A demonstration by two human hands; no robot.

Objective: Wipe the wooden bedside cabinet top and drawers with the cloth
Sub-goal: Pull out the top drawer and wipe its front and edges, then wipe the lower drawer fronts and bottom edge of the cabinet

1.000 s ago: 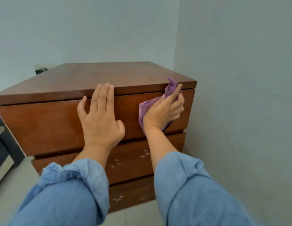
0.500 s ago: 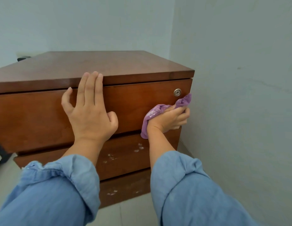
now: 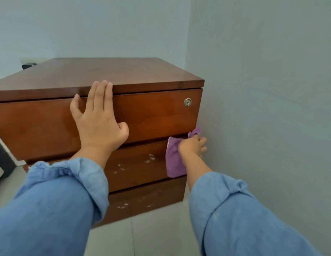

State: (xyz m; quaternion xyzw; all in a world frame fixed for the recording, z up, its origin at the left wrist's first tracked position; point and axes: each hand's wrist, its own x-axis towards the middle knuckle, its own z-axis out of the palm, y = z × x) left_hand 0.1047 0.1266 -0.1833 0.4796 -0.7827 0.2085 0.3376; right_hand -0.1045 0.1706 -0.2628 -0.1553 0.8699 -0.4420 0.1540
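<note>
The wooden bedside cabinet (image 3: 114, 72) fills the middle of the head view, with three drawer fronts under a glossy top. My left hand (image 3: 98, 121) lies flat and open against the top drawer (image 3: 157, 115), fingertips at the top's front edge. My right hand (image 3: 193, 146) grips a purple cloth (image 3: 174, 159) and presses it on the right end of the middle drawer (image 3: 135, 169). White smudges dot the middle drawer and the bottom drawer (image 3: 142, 200). A round metal lock (image 3: 187, 102) sits at the top drawer's upper right.
A pale wall (image 3: 262, 108) stands close to the cabinet's right side, leaving a narrow gap. Another wall runs behind it. A dark object (image 3: 28, 65) shows behind the cabinet's back left corner, and dark furniture (image 3: 2, 157) at the left edge. Pale floor tiles (image 3: 157, 233) lie below.
My right hand with the cloth has slid down from the top drawer's right end to the middle drawer's right end, uncovering the lock. My left hand stays pressed on the top drawer.
</note>
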